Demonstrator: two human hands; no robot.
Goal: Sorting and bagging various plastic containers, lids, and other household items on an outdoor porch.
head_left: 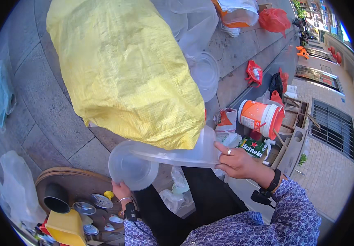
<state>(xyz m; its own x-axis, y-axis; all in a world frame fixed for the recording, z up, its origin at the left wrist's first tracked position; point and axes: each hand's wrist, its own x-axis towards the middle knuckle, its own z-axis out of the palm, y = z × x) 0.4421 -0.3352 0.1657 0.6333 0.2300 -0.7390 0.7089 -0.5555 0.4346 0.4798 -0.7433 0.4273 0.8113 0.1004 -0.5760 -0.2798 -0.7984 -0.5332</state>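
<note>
My left hand (121, 190) grips the rim of a round, translucent plastic bowl (131, 166). In my right hand (237, 161), which wears a ring, is the edge of a larger translucent plastic tub (207, 150). The tub's near rim overlaps the bowl. A bulky yellow woven sack (127, 73) covers much of the tub's far side, so what lies underneath is hidden. Beyond the sack, a clear plastic bag (192, 24) and round translucent plastic containers (204, 73) show on its right.
At lower left, a round wooden board (103, 218) bears a black pot (56, 198), a yellow bin (64, 227) and small metal pieces. A white-and-orange bucket (257, 118) lies tipped beside a green Heineken carton (252, 147). Red plastic bags (274, 21) and a pale blue bag (0, 95) rest on paving.
</note>
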